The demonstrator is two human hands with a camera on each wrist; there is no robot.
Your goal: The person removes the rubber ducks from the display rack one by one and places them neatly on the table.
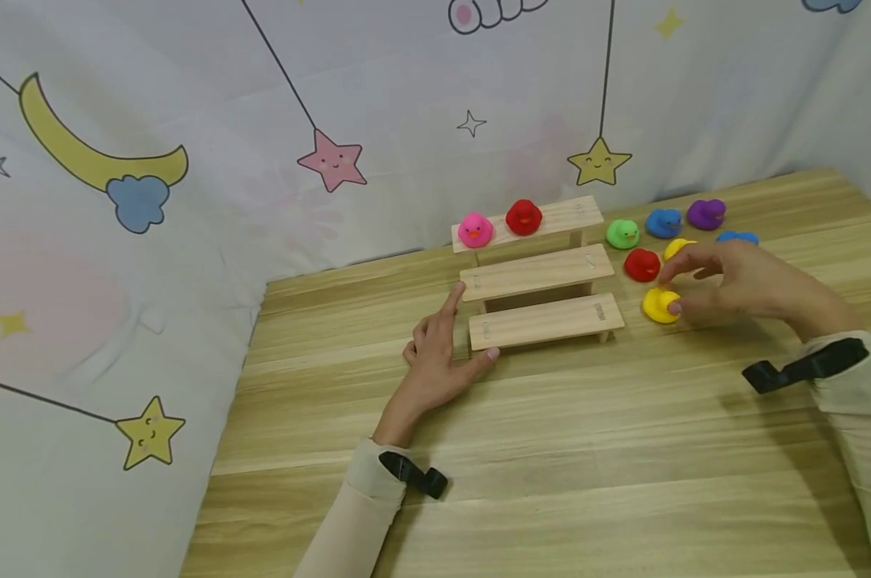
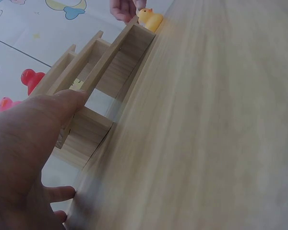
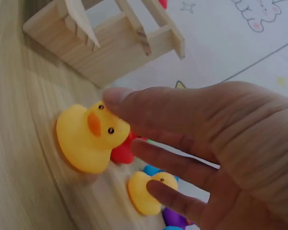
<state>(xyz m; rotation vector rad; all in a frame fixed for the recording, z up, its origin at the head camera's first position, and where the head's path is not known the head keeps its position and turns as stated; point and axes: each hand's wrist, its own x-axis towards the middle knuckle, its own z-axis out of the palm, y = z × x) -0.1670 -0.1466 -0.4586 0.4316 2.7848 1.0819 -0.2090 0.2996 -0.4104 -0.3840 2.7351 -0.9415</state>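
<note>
A three-step wooden stand (image 1: 536, 277) is on the table. My left hand (image 1: 435, 357) spreads along its left end, the thumb at the front edge of the lowest step and the index finger at the middle step. On the top step sit a pink duck (image 1: 475, 230) and a red duck (image 1: 524, 217). Right of the stand, my right hand (image 1: 746, 281) is over a yellow duck (image 1: 661, 306) on the table. In the right wrist view its thumb tip overlaps the head of that yellow duck (image 3: 89, 139), and the other fingers reach past, spread apart.
Near the right hand stand another red duck (image 1: 642, 265), a green duck (image 1: 623, 234), a blue duck (image 1: 664, 223) and a purple duck (image 1: 706, 213). A second yellow duck (image 1: 679, 248) and another blue one (image 1: 737, 238) are partly hidden behind the hand. A patterned curtain (image 1: 406, 96) hangs behind the table.
</note>
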